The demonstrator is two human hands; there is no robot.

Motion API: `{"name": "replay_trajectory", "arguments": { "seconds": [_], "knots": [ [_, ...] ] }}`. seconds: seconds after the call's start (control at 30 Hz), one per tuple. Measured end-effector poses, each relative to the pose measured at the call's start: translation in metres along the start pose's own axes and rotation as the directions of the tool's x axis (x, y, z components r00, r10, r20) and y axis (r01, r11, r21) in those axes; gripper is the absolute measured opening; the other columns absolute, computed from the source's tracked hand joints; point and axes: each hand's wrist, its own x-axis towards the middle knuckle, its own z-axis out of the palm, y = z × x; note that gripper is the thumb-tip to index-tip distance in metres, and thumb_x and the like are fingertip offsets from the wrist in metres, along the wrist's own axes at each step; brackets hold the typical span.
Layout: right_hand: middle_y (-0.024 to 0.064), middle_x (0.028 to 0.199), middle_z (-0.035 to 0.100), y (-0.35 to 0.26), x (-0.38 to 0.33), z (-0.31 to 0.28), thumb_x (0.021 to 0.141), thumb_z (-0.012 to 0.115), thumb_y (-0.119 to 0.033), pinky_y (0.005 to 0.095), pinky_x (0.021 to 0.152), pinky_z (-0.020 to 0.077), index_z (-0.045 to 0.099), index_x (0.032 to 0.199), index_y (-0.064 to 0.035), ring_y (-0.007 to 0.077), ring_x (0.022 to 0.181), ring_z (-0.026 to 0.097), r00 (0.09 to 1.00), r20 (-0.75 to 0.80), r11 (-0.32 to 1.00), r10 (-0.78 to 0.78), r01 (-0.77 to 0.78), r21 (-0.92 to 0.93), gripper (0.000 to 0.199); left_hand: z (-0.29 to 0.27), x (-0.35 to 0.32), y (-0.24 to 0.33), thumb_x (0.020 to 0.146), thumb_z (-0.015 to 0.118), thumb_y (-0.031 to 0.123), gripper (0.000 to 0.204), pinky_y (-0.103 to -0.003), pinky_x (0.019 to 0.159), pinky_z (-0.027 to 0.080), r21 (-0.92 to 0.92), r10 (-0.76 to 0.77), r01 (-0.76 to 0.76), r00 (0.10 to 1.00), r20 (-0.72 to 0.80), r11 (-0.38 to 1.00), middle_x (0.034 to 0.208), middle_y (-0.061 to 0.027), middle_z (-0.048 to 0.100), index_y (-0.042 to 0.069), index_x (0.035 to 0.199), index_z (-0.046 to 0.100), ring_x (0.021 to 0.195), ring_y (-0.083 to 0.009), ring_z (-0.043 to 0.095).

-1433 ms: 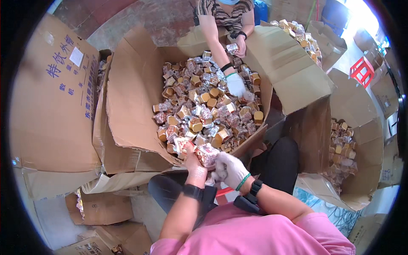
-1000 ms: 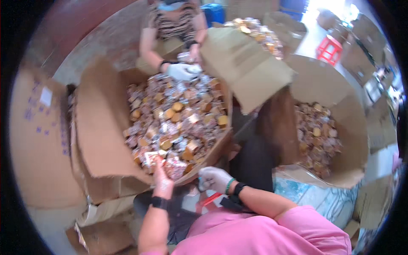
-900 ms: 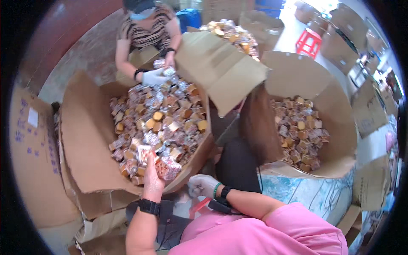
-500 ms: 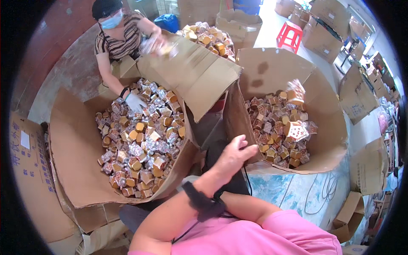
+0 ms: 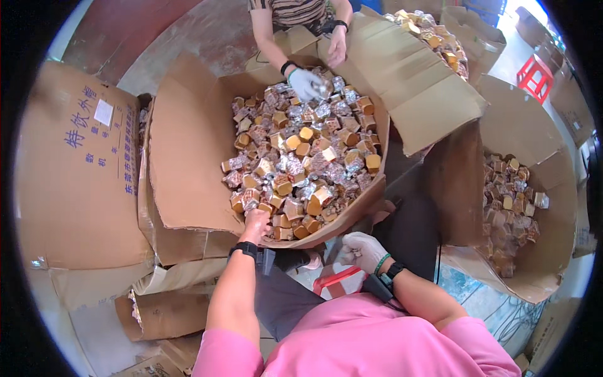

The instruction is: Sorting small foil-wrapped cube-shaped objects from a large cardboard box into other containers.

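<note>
Gold-based, faceted pieces in clear printed wrap (image 5: 295, 144) fill a large open carton (image 5: 195, 144) in front of me. At the carton's near-left edge, my left hand (image 5: 256, 225) is bare and bends its fingers round a wrapped piece among the others; its fingertips are partly hidden. My right hand (image 5: 364, 248), in a pale glove, hovers over my lap just outside the carton's near rim. Its fingers are curled together, and what they hold, if anything, is hidden. Across the carton, a co-worker's gloved hand (image 5: 306, 84) touches a shiny wrapped piece.
To the right stands another carton (image 5: 534, 132) with similar pieces. A raised cardboard flap (image 5: 414, 75) lies between the cartons, with a further filled box (image 5: 461, 53) behind it. A large closed carton (image 5: 75, 207) stands at left, and a red stool (image 5: 535, 78) at far right.
My view has turned left. My left hand has moved from beside the right carton into the left one; my right hand has come into sight. Pieces in the air over the right carton are gone.
</note>
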Motion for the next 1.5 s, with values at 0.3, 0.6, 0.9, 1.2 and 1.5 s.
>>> {"name": "replay_trajectory", "arguments": {
  "seconds": [0.3, 0.6, 0.9, 1.2, 1.5],
  "knots": [
    [0.0032, 0.073, 0.051, -0.005, 0.009, 0.022, 0.087, 0.057, -0.018, 0.0322, 0.065, 0.0489, 0.053, 0.084, -0.0064, 0.0147, 0.060, 0.049, 0.992, -0.113, 0.992, 0.056, -0.068, -0.102, 0.013, 0.019, 0.068, -0.061, 0.078, 0.067, 0.024, 0.030, -0.032, 0.049, 0.043, 0.497, 0.275, -0.287, 0.956, 0.099, 0.819, 0.072, -0.0066, 0.060, 0.001, 0.097, 0.061, 0.059, -0.0158, 0.055],
    [0.0046, 0.076, 0.055, 0.000, 0.031, 0.004, 0.088, 0.057, -0.017, 0.0435, 0.071, 0.0553, 0.056, 0.090, -0.0075, 0.0159, 0.061, 0.054, 0.984, -0.113, 0.988, 0.140, -0.146, -0.044, 0.010, 0.069, 0.103, -0.059, 0.071, 0.077, 0.027, 0.066, -0.036, 0.084, 0.048, 0.367, -0.046, 0.002, 0.993, 0.110, 0.930, 0.111, -0.0175, 0.059, -0.006, 0.119, 0.047, 0.097, -0.0248, 0.059],
    [0.0045, 0.076, 0.053, -0.003, 0.041, 0.011, 0.089, 0.055, -0.018, 0.0393, 0.070, 0.0542, 0.055, 0.092, -0.0049, 0.0140, 0.061, 0.050, 0.976, -0.133, 0.976, 0.175, -0.190, -0.110, 0.014, 0.078, 0.099, -0.055, 0.071, 0.076, 0.032, 0.070, -0.042, 0.085, 0.049, 0.440, -0.048, 0.059, 0.998, -0.035, 0.896, 0.108, -0.0200, 0.062, -0.006, 0.119, 0.044, 0.098, -0.0335, 0.061],
    [0.0031, 0.074, 0.052, 0.001, 0.046, 0.013, 0.089, 0.055, -0.018, 0.0375, 0.068, 0.0547, 0.056, 0.091, -0.0048, 0.0128, 0.059, 0.049, 0.967, -0.144, 0.970, 0.211, -0.226, -0.094, 0.013, 0.043, 0.100, -0.088, 0.082, 0.062, 0.032, 0.039, -0.045, 0.081, 0.048, -0.442, -0.238, 0.379, 0.909, 0.342, 0.813, 0.106, -0.0121, 0.061, 0.008, 0.113, 0.058, 0.093, -0.0258, 0.060],
    [0.0034, 0.075, 0.054, 0.009, 0.049, 0.001, 0.088, 0.056, -0.019, 0.0365, 0.065, 0.0544, 0.056, 0.091, -0.0052, 0.0127, 0.059, 0.051, 0.985, -0.114, 0.940, 0.133, -0.161, -0.300, 0.014, 0.091, 0.058, -0.021, 0.074, 0.071, 0.035, 0.071, -0.042, 0.095, 0.042, 0.313, 0.017, 0.036, 0.986, -0.164, 0.949, 0.116, -0.0335, 0.054, -0.012, 0.120, 0.042, 0.112, -0.0413, 0.054]
  ]
}}
